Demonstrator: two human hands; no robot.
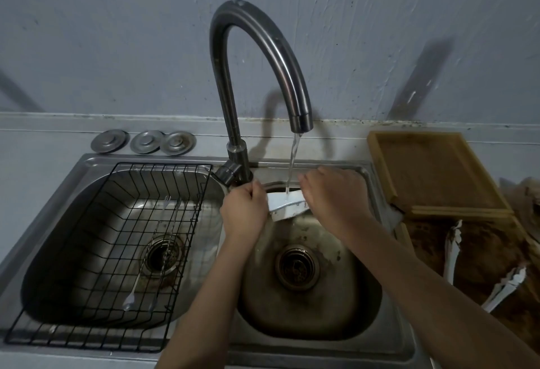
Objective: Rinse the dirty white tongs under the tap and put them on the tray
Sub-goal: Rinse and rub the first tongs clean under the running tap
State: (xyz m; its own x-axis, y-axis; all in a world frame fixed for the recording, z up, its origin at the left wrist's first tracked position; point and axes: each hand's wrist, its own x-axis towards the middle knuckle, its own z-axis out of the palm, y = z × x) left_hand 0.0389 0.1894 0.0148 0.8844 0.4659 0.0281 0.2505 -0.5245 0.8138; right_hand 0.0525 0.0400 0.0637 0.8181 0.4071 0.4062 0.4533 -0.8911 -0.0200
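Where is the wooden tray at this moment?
In the head view, the wooden tray lies on the counter at the right, just beside the right sink basin and against the wall, level with the tap spout.

I'm looking at a grey counter: three metal sink plugs are sitting along its back edge, a wooden tray is lying at the back right, and white tongs are resting along the right edge.
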